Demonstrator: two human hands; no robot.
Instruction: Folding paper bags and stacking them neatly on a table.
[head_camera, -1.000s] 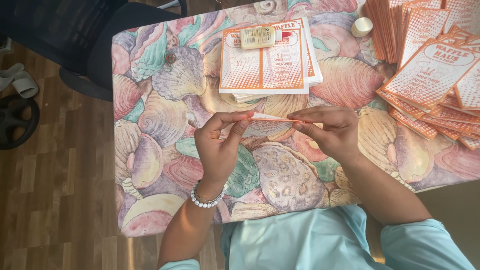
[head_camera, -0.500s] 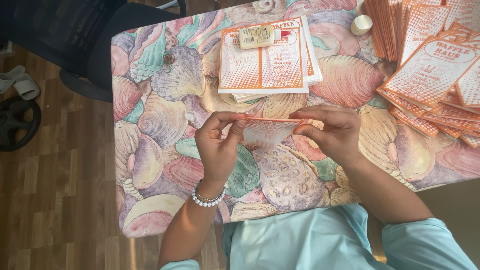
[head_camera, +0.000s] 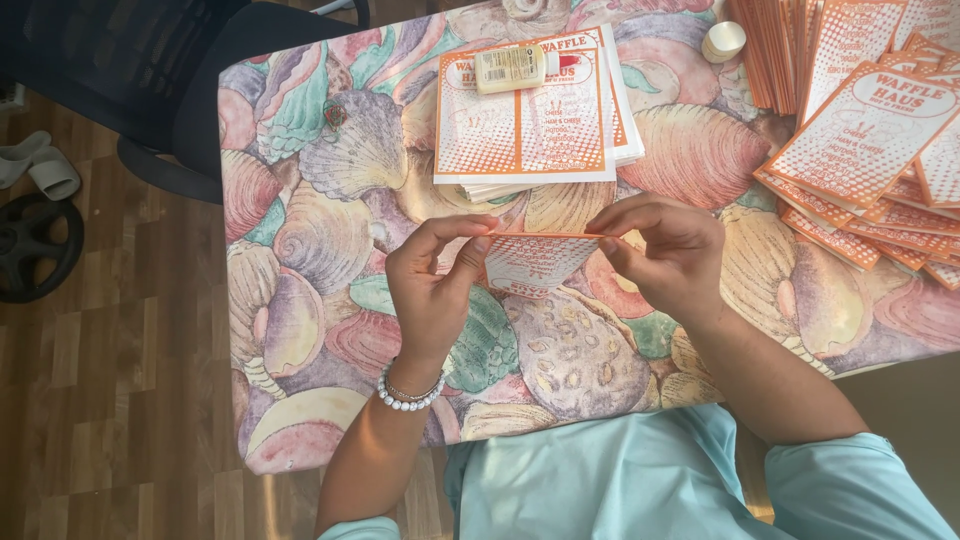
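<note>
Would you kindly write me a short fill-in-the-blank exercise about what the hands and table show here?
1. Both hands, left hand and right hand, pinch one orange-and-white ____ between them.
2. A bead bracelet sits on the ____ wrist.
3. A glue stick lies on the flat stack at the table's ____ edge.
4. The tablecloth is printed with ____.

Missing words: sheet; left; far; seashells
</note>
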